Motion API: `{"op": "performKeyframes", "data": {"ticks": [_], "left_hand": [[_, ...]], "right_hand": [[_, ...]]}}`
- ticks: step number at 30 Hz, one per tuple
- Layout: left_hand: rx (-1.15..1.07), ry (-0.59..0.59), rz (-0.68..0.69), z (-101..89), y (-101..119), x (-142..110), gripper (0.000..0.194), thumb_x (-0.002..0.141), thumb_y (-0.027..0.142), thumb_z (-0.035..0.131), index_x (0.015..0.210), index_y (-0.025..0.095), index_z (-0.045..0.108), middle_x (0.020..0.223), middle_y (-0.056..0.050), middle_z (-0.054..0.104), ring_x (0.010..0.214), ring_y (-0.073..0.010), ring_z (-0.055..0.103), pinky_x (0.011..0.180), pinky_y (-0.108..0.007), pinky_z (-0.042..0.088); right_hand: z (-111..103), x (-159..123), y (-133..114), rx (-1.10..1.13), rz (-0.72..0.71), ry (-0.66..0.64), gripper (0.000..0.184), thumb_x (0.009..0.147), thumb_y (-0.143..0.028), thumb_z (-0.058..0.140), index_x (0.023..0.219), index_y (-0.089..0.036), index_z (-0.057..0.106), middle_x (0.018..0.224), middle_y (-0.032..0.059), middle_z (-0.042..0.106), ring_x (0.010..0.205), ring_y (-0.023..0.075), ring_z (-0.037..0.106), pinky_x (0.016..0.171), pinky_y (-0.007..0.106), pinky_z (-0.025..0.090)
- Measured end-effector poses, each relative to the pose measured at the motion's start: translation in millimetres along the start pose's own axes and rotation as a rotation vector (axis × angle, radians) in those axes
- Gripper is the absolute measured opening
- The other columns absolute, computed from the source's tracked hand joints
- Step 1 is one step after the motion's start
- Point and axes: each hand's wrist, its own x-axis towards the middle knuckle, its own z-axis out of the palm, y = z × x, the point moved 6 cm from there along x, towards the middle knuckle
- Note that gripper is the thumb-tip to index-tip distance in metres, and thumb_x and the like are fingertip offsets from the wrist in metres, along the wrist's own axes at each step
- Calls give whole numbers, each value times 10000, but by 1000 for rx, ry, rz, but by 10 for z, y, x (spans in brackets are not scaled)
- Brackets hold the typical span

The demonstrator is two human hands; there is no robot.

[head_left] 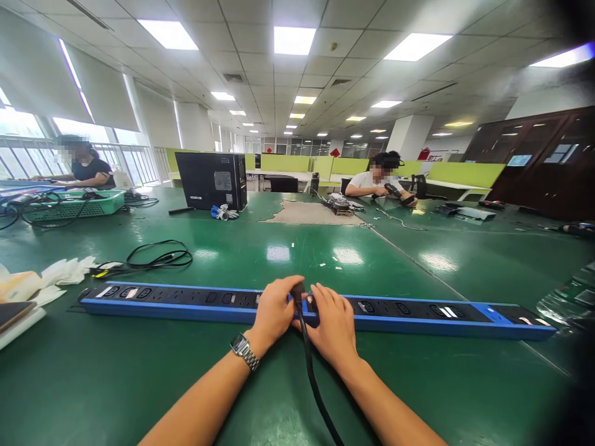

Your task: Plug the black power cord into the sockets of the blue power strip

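Observation:
A long blue and black power strip lies across the green table, with rows of sockets along its top. My left hand, with a metal watch on the wrist, is closed around a black power plug at the middle of the strip. From the plug a thick black cable hangs down toward me. Just right of the plug, my right hand grips the strip, fingers over its top and thumb at the near side. The plug's contact end is hidden, so I cannot tell how deep it sits.
A coiled black cable and white gloves lie on the left. Farther back stand a green basket of cables and a black computer case. A clear plastic bottle is at right. Two people sit at the table's far sides.

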Motion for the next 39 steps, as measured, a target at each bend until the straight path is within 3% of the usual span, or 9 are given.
{"op": "performKeyframes", "data": {"ticks": [2,4,9,13,21,27,33,36,39], "left_hand": [[-75,148,-46,-269,-79,-9,329,882,253,561,1209,226,576,1104,-80,701,981,-218,654,891,-377,514],[-71,198,-85,-552,-217,-72,321,874,320,589,1179,219,568,1061,-70,707,943,-214,665,869,-359,519],[137,74,-163,-1008,-631,-356,312,878,433,556,1086,211,627,942,-46,734,815,-196,678,750,-308,529],[248,-53,-129,-987,-690,-417,302,870,414,569,1084,222,658,926,-44,750,810,-211,682,744,-317,523],[389,-159,-68,-858,-665,-403,337,870,417,579,1164,269,650,1156,-62,711,1124,-268,618,1012,-458,413],[555,-170,-82,-850,-691,-517,848,737,441,710,1468,212,345,1267,-130,645,1257,-344,509,1081,-557,303],[635,-167,-116,-832,-720,-529,672,746,159,578,1402,141,433,1292,-161,621,1218,-296,550,1056,-472,361],[626,-188,-147,-829,-739,-519,699,732,311,692,1366,116,473,1315,-184,601,1236,-323,538,1067,-485,357],[638,-204,-143,-826,-746,-517,802,701,459,752,1366,108,473,1324,-183,595,1262,-334,514,1085,-498,343]], "right_hand": [[11,-4,9,-14,15,-12,648,797,-536,612,1323,-172,507,1368,132,556,1257,307,461,1050,472,293],[19,-8,20,-25,36,-24,666,792,-573,610,1317,-174,516,1375,128,551,1267,306,452,1050,470,292],[35,-3,15,-24,56,-35,639,805,-598,581,1296,-190,540,1378,122,548,1276,305,444,1048,479,285],[52,-6,22,-19,80,-39,635,807,-598,571,1303,-204,532,1397,121,528,1289,309,432,1049,488,285],[23,0,-63,21,60,-25,645,804,-597,577,1310,-200,527,1403,126,512,1292,332,414,1051,516,294],[74,178,-693,183,-81,-68,545,809,-490,633,1273,-212,570,1333,101,574,1230,303,450,1056,481,316],[269,442,-1324,358,-187,-150,328,869,-324,579,1193,-297,619,1110,22,701,1033,235,539,966,436,364],[157,551,-1124,461,-76,28,271,906,-325,531,1146,-269,643,1065,29,718,949,210,568,891,390,411],[-72,562,-587,508,68,231,303,901,-380,528,1136,-230,649,1071,64,712,978,224,592,874,383,447]]}}
